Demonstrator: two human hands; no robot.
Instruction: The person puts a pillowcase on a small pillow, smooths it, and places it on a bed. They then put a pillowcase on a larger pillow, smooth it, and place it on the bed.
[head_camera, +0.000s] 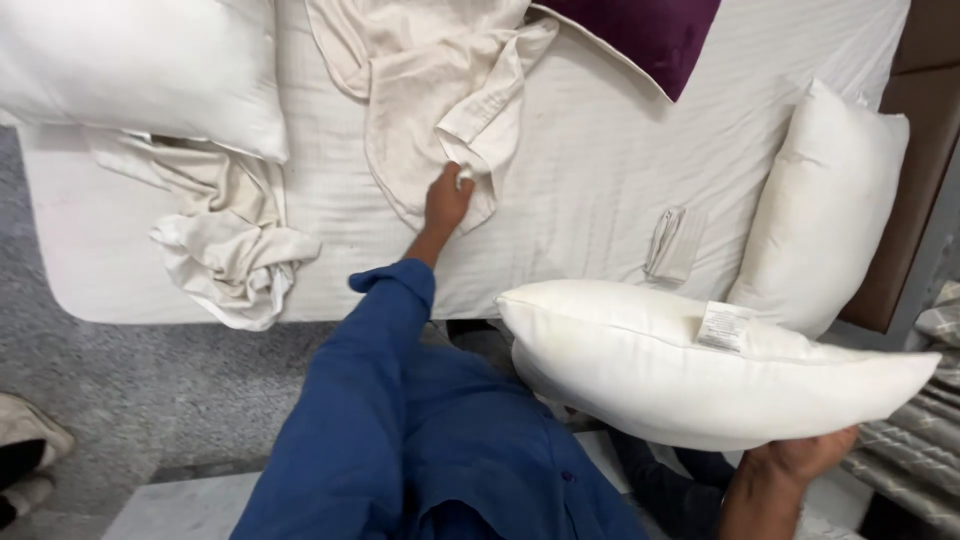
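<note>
Two hands are at work in the head view, well apart. The left hand, reaching out from a blue sleeve, has its fingers pinched closed on the near edge of a crumpled cream pillowcase that lies on the far middle of the white ribbed mattress. The right hand, near and to the right, grips from below a plump white bare pillow with a small sewn label, held level just off the mattress's near edge. By the look of it, the step in hand is picking up the case while the pillow waits; the next move would call for finding the case's open end. Another white pillow leans at the right, a third lies far left above a second crumpled cream cloth, and a purple cushion sits at the far edge.
</note>
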